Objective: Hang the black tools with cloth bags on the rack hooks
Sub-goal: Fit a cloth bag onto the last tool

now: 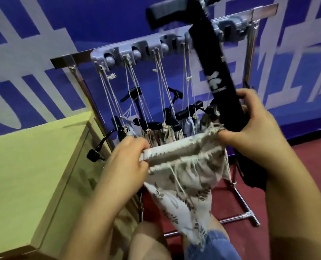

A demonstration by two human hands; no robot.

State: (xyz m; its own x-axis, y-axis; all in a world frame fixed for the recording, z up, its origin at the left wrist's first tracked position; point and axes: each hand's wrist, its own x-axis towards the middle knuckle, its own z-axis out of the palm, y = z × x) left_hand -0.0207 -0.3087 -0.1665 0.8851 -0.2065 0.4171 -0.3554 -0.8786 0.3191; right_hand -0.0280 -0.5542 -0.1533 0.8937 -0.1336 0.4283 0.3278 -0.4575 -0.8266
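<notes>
A long black tool [210,59] with a crossbar handle at its top stands tilted in front of me. My right hand [249,128] grips its lower shaft and pinches one side of the mouth of a white leaf-patterned cloth bag [184,184]. My left hand [125,162] holds the bag's other rim, stretching the mouth wide. The bag hangs down toward my knees. Behind it stands the metal rack [77,57] with a grey hook strip [146,47]. Several bagged black tools [165,126] hang there by cords.
A pale yellow-green wooden cabinet [28,166] stands close on the left, touching the rack's left post. A blue wall with white lettering [43,34] is behind the rack. The rack's chrome foot [247,216] lies on the red floor at the right.
</notes>
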